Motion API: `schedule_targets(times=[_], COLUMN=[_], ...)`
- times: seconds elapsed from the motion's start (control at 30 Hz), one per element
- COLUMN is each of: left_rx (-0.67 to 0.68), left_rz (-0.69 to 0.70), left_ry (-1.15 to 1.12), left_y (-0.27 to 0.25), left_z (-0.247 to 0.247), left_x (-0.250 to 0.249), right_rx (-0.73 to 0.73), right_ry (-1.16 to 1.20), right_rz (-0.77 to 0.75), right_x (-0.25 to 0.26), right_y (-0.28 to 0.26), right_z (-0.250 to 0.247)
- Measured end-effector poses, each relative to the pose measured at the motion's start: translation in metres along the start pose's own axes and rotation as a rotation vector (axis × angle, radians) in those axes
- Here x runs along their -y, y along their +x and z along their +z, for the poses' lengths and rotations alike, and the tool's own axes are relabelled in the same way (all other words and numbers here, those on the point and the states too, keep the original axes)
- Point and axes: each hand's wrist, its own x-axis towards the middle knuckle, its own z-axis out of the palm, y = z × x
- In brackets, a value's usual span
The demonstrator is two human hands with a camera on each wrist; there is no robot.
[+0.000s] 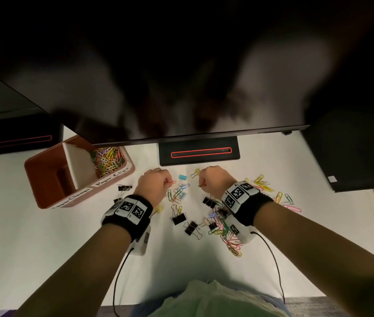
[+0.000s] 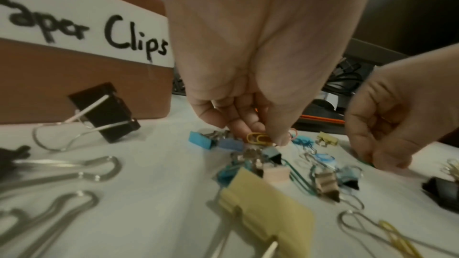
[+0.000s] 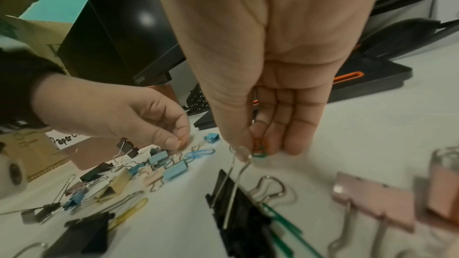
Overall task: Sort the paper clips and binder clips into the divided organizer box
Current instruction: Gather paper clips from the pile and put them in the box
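The brown divided organizer box [image 1: 44,170] stands at the back left; its "Paper Clips" compartment [image 1: 107,160] holds many coloured clips. My left hand [image 1: 170,183] pinches a yellow and an orange paper clip [image 2: 258,138] just above a small heap of pastel binder clips [image 1: 179,191]. My right hand [image 1: 201,184] pinches a green and an orange paper clip [image 3: 259,150] low over the table. Black binder clips [image 1: 178,218] lie between my wrists. A pile of loose paper clips [image 1: 231,239] lies under and beside my right wrist, with more paper clips [image 1: 261,184] further right.
A monitor [image 1: 181,65] overhangs the back of the table; its black stand [image 1: 198,153] sits just behind my hands. A dark box [image 1: 353,152] stands at the right. Another black binder clip [image 1: 124,188] lies near the organizer's front.
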Motion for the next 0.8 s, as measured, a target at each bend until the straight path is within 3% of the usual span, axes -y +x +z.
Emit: schedule_targets(times=[0.17,0.3,0.6,0.8], left_rx=[-0.104,-0.024,-0.054,-0.068], left_rz=[-0.003,-0.033,-0.139,-0.070], left_ry=[-0.276,-0.336,-0.133,0.005], left_y=[-0.019,-0.042,-0.038,-0.029], left_z=[-0.019,-0.018,0.016,0.020], left_x=[0.007,0.003,-0.006,-0.011], right_rx=[-0.021,0.035,0.076,0.035], right_ry=[0.032,-0.023,-0.169,-0.067], right_rz=[-0.140,-0.171,-0.092,-0.095], right_x=[0.010,0.029,0.043,0.022], right_y=[-0.004,0.006,0.012,0.000], right_z=[-0.005,-0.002,0.002,0.005])
